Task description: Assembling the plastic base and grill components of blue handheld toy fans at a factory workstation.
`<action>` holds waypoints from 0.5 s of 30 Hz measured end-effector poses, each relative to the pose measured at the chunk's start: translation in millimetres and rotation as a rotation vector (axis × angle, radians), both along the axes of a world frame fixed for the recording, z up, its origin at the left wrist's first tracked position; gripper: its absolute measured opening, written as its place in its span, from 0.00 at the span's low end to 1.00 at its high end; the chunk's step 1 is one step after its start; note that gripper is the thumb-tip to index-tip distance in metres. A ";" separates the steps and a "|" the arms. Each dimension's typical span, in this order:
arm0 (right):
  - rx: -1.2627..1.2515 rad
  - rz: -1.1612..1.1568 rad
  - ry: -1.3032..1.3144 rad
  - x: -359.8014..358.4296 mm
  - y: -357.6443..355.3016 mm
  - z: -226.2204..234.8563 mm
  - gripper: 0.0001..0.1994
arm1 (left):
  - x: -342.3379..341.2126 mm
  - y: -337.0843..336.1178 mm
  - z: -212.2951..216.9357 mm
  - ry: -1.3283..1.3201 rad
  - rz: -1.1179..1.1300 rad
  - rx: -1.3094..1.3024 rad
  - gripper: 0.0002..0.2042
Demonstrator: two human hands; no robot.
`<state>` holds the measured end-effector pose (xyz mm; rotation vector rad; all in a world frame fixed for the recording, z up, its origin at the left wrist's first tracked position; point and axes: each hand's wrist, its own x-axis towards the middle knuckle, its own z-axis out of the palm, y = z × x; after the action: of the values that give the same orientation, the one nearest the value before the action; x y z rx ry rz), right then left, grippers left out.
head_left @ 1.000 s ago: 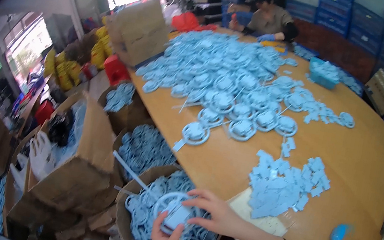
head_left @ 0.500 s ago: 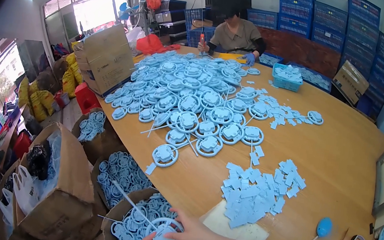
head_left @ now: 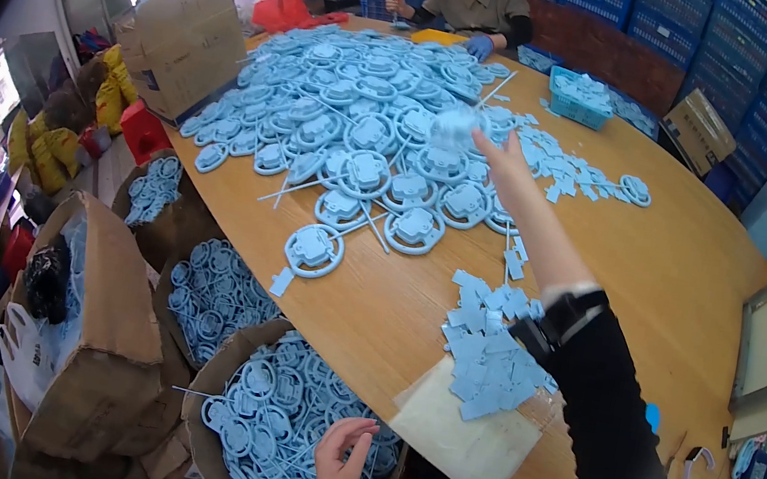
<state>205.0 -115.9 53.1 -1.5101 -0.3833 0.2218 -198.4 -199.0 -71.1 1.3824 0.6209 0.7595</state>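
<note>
My right hand (head_left: pixel 503 163) reaches far over the table to a heap of light-blue, ring-shaped plastic parts (head_left: pixel 365 170) that look like small toy steering wheels. Just off its fingertips is one blurred light-blue part (head_left: pixel 458 128), with a thin stick pointing up and away. The hand itself looks sharp, its fingers apart. Over the near carton (head_left: pixel 197 411), full of similar blue parts, my left hand (head_left: pixel 341 461) hovers with loosely bent fingers and nothing visible in them. Below my right forearm, flat blue pieces (head_left: pixel 485 358) lie piled partly on a whitish sheet (head_left: pixel 461 445).
Across the table a person (head_left: pixel 474 1) holds a red-handled tool. A turquoise basket (head_left: pixel 579 100) of blue pieces stands at the far right. A brown box (head_left: pixel 183 44) borders the heap's left side. Further cartons (head_left: pixel 102 345) crowd the floor beside the table.
Both hands were on one ring-shaped part above the near carton. My right hand has since swung forward over the heap, with the part now at its fingertips. My left hand has let go.
</note>
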 end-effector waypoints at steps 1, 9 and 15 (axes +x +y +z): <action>-0.007 -0.006 0.006 -0.1 3.1 -8.4 0.40 | 0.2 1.5 -2.5 0.023 0.009 0.050 0.07; -0.948 0.696 -0.804 -109.1 -119.2 -58.0 0.27 | -24.4 34.7 -91.6 0.349 0.382 0.351 0.04; -0.927 0.571 -0.646 -151.8 -123.9 -81.5 0.19 | -79.5 57.7 -236.8 0.828 0.188 0.572 0.21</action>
<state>53.2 -239.7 -28.4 -2.3472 -1.3731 0.3881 -277.8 -141.3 -308.0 2.2160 1.2524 0.4993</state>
